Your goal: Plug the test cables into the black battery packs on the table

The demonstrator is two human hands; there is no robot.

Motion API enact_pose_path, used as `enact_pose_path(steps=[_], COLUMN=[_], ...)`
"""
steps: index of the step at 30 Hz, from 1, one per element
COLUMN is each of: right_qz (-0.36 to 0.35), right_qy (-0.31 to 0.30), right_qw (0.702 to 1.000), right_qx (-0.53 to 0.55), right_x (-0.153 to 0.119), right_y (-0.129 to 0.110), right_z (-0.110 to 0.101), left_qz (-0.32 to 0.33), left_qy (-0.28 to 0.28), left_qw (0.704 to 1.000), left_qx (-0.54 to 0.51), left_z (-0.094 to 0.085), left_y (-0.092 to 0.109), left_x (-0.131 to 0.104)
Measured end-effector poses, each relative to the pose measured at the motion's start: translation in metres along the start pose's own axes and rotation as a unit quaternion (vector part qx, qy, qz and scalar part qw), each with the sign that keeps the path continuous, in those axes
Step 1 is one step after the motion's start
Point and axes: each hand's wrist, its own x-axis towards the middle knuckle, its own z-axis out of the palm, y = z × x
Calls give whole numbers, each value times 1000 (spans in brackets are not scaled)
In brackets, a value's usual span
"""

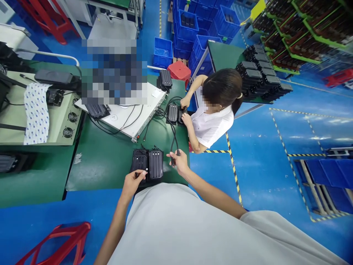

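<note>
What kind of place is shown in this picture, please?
Probably an electronics factory's assembly area: ribbed black devices lie on a green workbench, blue bins stand stacked beyond it, and black-and-yellow tape marks the floor.

Left hand (132, 184) is pinching a white-tipped piece (146, 169), too small to tell. Right hand (180, 162) is partly hiding black cables (173, 141). Mosaic (114, 73) is masking white box's (149, 106) far side. Bottom edge is cropping red stool (79, 239).
</note>
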Motion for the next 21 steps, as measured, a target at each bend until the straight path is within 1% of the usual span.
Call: enact_pose_path(steps=[3, 5, 7, 10, 12, 15, 18, 21], right_qz=[3, 34, 90, 193, 239, 258, 255, 256], right_qy=[-1, -21, -50, -86, -114, -149, -156, -164], right_qw=[1000, 998, 991, 969, 955, 945, 944, 939], right_qx=[25, 54, 88, 126, 135, 131, 141, 161], right_x=[-8, -9, -8, -4, -3, -2, 0, 4], right_y=[-11, -19, -27, -35, -39, -40, -38, -32], right_z=[10, 15, 17, 16, 15, 16, 21, 29], left_qz=[-3, -4, -4, 0, -1, -7, -12, -15], left_qy=[1, 3, 3, 1, 1, 11, 20, 27], left_qw=[1000, 1000, 1000, 1000, 1000, 999, 997, 996], left_qx=[-3, -4, -5, -13, -23, -49, -71, -87], left_z=[0, 0, 0, 0, 1, 2, 4, 7], left_y=[-4, -7, -9, -9, -5, 1, 4, 2], left_x=[0, 0, 1, 1, 1, -2, -4, -4])
